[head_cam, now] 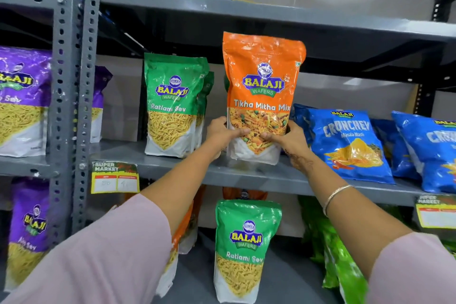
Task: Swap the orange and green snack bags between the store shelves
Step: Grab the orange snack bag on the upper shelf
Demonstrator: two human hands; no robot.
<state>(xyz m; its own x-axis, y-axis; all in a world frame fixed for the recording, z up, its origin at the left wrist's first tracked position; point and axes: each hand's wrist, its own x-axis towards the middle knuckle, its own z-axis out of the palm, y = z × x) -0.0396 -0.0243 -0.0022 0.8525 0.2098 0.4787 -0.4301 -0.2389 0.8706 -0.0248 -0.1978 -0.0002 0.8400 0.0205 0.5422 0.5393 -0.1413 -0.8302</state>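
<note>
1. Grey steel shelf rack [74,96]; middle shelf [172,168] carries the bags.
2. Orange Tikha Mitha Mix bag [261,76] upright on middle shelf, between green Ratlami Sev bags [172,103] and blue Crunchex bags [350,143].
3. Another green Ratlami Sev bag [244,249] upright on lower shelf, orange bags behind it.
4. Left hand [222,132] and right hand [288,138]: each grip clasps the orange bag's lower sides, thumbs in front.
5. Bangle [335,196] on right wrist.

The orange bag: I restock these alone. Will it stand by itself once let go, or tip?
Probably stands: the orange bag looks upright, like the green bags beside it. Likely tippy, being tall and narrow. Both hands steady it low.
</note>
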